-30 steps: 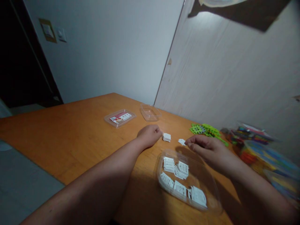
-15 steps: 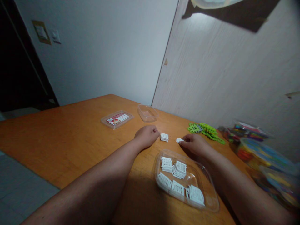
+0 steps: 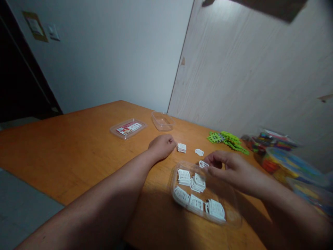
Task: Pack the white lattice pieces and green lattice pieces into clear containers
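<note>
Right hand (image 3: 230, 170): white openwork piece (image 3: 201, 163) is being pinched near clear tray (image 3: 231, 218)'s far edge, ideally lightly.
Left hand (image 3: 161, 146): being rested, curled closed, beside white stack (image 3: 181, 148).

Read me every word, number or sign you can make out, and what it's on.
No text is legible.
Red-and-white label on the clear lid: print too small.
White pieces in the clear tray: markings too small to make out.
Colourful packet: blurred.

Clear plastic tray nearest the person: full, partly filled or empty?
Partly filled: five groups of flat white pieces sit in the clear plastic tray, with bare floor showing between them.
</note>
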`<state>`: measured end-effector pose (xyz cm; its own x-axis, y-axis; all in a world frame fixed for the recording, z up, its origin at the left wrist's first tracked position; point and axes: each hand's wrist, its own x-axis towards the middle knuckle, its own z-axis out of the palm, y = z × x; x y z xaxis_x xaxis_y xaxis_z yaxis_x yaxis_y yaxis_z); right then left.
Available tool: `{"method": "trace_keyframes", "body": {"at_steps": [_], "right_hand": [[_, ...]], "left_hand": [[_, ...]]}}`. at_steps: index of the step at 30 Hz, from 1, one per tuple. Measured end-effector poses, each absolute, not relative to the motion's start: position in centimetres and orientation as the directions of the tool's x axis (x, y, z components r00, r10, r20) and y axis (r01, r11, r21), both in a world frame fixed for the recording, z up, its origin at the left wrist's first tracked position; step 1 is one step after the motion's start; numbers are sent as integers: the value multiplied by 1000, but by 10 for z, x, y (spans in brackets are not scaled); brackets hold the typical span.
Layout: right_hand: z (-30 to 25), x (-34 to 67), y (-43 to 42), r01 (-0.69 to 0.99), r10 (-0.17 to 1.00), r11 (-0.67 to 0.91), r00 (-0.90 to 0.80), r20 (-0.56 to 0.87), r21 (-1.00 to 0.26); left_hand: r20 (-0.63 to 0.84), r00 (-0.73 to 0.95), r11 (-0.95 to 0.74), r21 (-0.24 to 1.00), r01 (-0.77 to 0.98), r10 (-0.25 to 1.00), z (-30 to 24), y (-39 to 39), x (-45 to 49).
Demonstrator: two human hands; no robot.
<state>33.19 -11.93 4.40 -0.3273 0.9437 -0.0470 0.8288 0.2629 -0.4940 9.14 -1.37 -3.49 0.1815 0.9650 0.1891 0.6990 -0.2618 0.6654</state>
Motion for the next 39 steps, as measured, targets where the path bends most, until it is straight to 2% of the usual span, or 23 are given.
{"method": "trace_keyframes", "body": {"at_steps": [4, 11, 13, 16, 19, 21, 23, 25, 33, 39], "right_hand": [[51, 321, -156, 852, 917, 261, -365, -159, -453], [49, 312, -176, 885, 915, 293, -370, -161, -363], [48, 314, -177, 865, 904, 275, -382, -194, -419], [48, 322, -173, 791, 902, 177, -368, -225, -586], [48, 337, -157, 696, 941, 109, -302, -152, -710], [45, 348, -139, 672, 968, 121, -241, -62, -731], [40, 356, -117, 693, 986, 142, -161, 41, -707], [32, 361, -96, 732, 993, 119, -87, 81, -671], [-4, 354, -46, 885, 998, 69, -67, 21, -461], [-18, 361, -33, 906, 999, 43, -36, 25, -422]], "left_hand": [[194, 180, -264, 666, 698, 964, -34, -14, 91], [177, 177, -250, 680, 690, 968, -32, -15, 91], [172, 178, -247, 681, 689, 969, -33, -15, 91], [178, 183, -255, 676, 692, 967, -33, -14, 91], [182, 182, -258, 669, 697, 966, -34, -14, 91], [177, 185, -256, 664, 703, 967, -33, -15, 91], [173, 188, -256, 658, 709, 967, -33, -15, 91], [175, 189, -258, 656, 709, 966, -33, -15, 91], [180, 189, -261, 657, 707, 965, -34, -14, 91], [173, 188, -255, 649, 717, 967, -32, -15, 91]]}}
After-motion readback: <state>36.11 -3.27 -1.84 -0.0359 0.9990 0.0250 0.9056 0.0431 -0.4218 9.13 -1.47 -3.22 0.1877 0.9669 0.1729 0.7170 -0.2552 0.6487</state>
